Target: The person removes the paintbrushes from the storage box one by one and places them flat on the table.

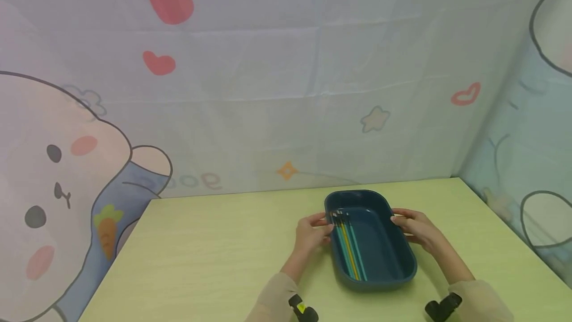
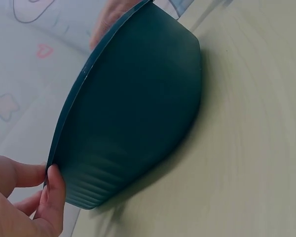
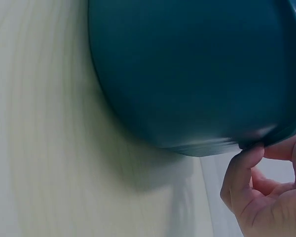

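Observation:
A dark blue rectangular tray (image 1: pixel 380 252) with rounded corners is held between both hands over the right part of the table. Several slim paintbrushes (image 1: pixel 350 252), with teal and yellow handles and dark tips, lie lengthwise along its left side. My left hand (image 1: pixel 310 235) pinches the tray's left rim between thumb and fingers, and the left wrist view shows the tray's outer wall (image 2: pixel 128 98). On the opposite rim, my right hand (image 1: pixel 417 227) pinches with thumb and fingers; the right wrist view shows this grip (image 3: pixel 266 182) too. Whether the tray's base touches the table cannot be told.
A pale yellow-green table (image 1: pixel 214 247) stretches out to the left of the tray. Behind it hangs a light cloth backdrop (image 1: pixel 250 73) with hearts, a star and a cartoon animal, and more printed cloth (image 1: pixel 527 153) hangs on the right.

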### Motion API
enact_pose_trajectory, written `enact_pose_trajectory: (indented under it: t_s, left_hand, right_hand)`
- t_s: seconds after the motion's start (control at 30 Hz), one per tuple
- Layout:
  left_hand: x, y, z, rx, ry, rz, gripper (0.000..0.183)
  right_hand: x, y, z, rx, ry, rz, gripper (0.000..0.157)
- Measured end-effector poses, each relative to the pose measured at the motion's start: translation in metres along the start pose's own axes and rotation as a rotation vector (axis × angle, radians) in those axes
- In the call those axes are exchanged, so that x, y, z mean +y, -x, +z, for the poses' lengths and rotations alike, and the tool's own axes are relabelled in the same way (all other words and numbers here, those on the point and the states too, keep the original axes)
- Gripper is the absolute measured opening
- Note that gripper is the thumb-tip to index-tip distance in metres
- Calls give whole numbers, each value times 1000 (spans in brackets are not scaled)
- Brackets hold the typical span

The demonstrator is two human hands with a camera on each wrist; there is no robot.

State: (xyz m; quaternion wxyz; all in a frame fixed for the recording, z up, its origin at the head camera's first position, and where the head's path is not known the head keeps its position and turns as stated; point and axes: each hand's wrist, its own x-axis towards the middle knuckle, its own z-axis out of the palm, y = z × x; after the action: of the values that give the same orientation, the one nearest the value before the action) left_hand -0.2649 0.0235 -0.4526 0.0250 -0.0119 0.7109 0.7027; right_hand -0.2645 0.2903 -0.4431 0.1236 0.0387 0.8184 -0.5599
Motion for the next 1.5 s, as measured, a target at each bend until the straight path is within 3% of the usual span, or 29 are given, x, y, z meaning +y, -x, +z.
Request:
enact_pose_trajectory:
  t_s: [0.3,0.77,1.03,1.27,1.4,1.47,1.5]
  left_hand:
    - [5,0,-6,-17,-24,-19,34]
    - [37,6,-14,-65,14,-72,31]
    - [47,3,-7,-114,-18,-104,31]
    - [56,2,8,-163,-114,-115,34]
    - [41,-15,19,-177,-153,-88,34]
    - [7,-44,26,-214,-108,-22,31]
    - [-1,-50,29,-223,-113,-19,31]
  right_hand:
    - [2,0,1,17,-43,16,63]
    - [2,1,0,40,-55,28,63]
    - [-1,1,1,38,-65,26,62]
    - [-1,1,1,44,-55,24,63]
    - [0,2,1,38,-54,12,63]
    - [0,3,1,40,-57,13,63]
    - [0,3,1,43,-59,14,62]
